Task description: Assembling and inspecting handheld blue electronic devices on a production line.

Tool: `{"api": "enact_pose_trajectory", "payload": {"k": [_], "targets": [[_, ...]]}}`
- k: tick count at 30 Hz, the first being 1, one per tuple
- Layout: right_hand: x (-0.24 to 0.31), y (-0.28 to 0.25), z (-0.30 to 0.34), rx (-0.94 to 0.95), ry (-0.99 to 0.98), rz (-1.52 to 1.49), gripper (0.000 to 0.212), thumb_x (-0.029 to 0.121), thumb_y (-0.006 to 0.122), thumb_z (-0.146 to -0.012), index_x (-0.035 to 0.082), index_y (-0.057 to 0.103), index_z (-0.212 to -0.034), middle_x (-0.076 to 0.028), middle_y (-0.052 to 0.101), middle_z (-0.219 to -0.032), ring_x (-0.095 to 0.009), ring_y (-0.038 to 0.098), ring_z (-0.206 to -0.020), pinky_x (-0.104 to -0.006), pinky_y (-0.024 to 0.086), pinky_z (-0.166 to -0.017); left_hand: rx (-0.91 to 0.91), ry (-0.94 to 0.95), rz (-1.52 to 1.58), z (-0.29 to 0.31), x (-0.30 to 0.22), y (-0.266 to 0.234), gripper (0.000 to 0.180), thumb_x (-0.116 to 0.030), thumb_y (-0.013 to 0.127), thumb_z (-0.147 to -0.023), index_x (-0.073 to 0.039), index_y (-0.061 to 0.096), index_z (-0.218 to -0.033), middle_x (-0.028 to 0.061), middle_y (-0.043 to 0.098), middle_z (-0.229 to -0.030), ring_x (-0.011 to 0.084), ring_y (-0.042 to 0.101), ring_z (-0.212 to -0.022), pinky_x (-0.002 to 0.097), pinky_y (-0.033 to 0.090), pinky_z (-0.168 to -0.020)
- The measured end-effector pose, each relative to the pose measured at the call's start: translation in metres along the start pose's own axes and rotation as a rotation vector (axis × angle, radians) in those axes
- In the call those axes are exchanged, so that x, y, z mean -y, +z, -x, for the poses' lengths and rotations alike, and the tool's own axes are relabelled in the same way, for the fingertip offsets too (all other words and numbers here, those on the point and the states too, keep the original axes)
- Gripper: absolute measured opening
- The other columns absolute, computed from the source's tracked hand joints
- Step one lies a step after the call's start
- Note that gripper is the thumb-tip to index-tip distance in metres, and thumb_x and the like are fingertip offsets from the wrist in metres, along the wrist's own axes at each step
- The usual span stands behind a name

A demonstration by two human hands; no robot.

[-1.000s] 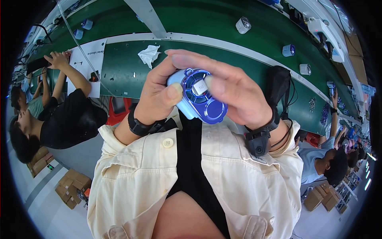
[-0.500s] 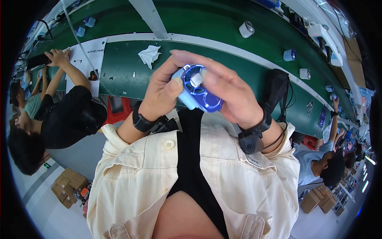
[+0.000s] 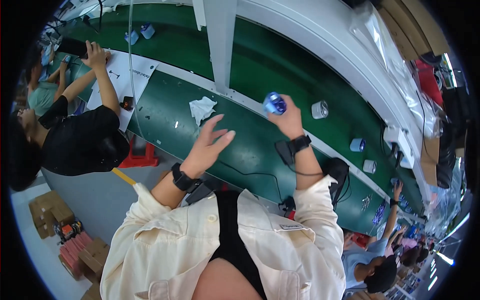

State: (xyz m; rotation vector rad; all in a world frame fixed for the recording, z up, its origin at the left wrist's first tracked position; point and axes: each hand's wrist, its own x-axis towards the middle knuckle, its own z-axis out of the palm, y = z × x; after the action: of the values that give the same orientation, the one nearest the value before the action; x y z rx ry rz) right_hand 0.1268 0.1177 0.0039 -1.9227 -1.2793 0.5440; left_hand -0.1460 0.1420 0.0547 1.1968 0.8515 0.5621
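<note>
In my right hand [image 3: 290, 119] is a small blue device housing [image 3: 274, 103] with a glossy, dark-blue round-windowed face. The fingers and thumb grip it from its right side, over the green conveyor belt [image 3: 250, 60] beyond the white rail. My left hand [image 3: 206, 149] hangs above the green worktable [image 3: 165, 110], holding nothing, its fingers apart. Just past its fingertips lies a crumpled white tissue [image 3: 202, 109]. Black straps with small black boxes are round both my wrists.
A white post [image 3: 220, 45] rises from the rail. Similar housings, white [image 3: 320, 109] and blue [image 3: 357, 145], stand along the belt. A black cable [image 3: 250, 173] crosses the table toward a black padded object [image 3: 334, 175]. Co-workers sit left [image 3: 80, 145] and right [image 3: 367, 262].
Both hands held the blue housing before my chest. My left hand has let go, and my right has carried it forward over the belt. The view has turned.
</note>
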Motion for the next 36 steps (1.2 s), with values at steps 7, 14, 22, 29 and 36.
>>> {"api": "enact_pose_trajectory", "payload": {"k": [7,14,22,29,36], "targets": [[-0.127,0.024,-0.084,-0.341,0.318,0.022,0.068,0.030,0.081,-0.063,0.005,0.054,-0.121,-0.019,0.066,-0.107,-0.033,0.064,-0.099,-0.0397,0.049,-0.089,-0.336,-0.127,0.071,0.008,0.016,-0.066,0.050,-0.020,0.059,-0.094,-0.007,0.038,-0.137,0.0101,0.043,-0.132,0.0211,0.051,-0.119,0.0353,0.046,-0.094],[-0.079,0.045,-0.096,-0.546,0.086,0.594,0.081,0.035,0.081,-0.065,0.001,0.046,-0.130,-0.024,0.048,-0.132,-0.036,0.038,-0.130,-0.0473,0.023,-0.113,-0.429,-0.194,0.072,0.021,0.017,-0.096,0.046,-0.019,0.055,-0.095,-0.005,0.039,-0.136,0.0100,0.045,-0.130,0.0225,0.053,-0.116,0.0365,0.047,-0.093],[-0.004,0.148,-0.217,0.098,-0.361,0.068,0.085,0.032,0.082,-0.065,0.004,0.042,-0.135,-0.019,0.047,-0.135,-0.035,0.044,-0.126,-0.0400,0.038,-0.105,-0.440,-0.240,0.021,0.012,0.013,-0.097,0.047,-0.022,0.056,-0.095,-0.004,0.040,-0.135,0.0085,0.048,-0.127,0.0223,0.054,-0.116,0.0371,0.046,-0.094],[-0.010,0.193,-0.254,0.289,-0.361,0.097,0.094,0.028,0.082,-0.060,0.003,0.037,-0.138,-0.021,0.048,-0.134,-0.035,0.049,-0.121,-0.0399,0.042,-0.101,-0.456,-0.303,0.005,0.023,0.010,-0.094,0.046,-0.019,0.056,-0.095,-0.005,0.041,-0.135,0.0090,0.048,-0.127,0.0220,0.054,-0.115,0.0369,0.046,-0.094],[-0.017,0.073,-0.164,0.169,-0.103,0.001,0.096,0.026,0.080,-0.061,0.000,0.033,-0.141,-0.024,0.055,-0.126,-0.035,0.057,-0.112,-0.0377,0.046,-0.096,-0.257,-0.301,0.058,0.013,0.014,-0.077,0.050,-0.016,0.059,-0.092,-0.004,0.040,-0.137,0.0111,0.044,-0.137,0.0235,0.048,-0.125,0.0360,0.037,-0.104]]}}
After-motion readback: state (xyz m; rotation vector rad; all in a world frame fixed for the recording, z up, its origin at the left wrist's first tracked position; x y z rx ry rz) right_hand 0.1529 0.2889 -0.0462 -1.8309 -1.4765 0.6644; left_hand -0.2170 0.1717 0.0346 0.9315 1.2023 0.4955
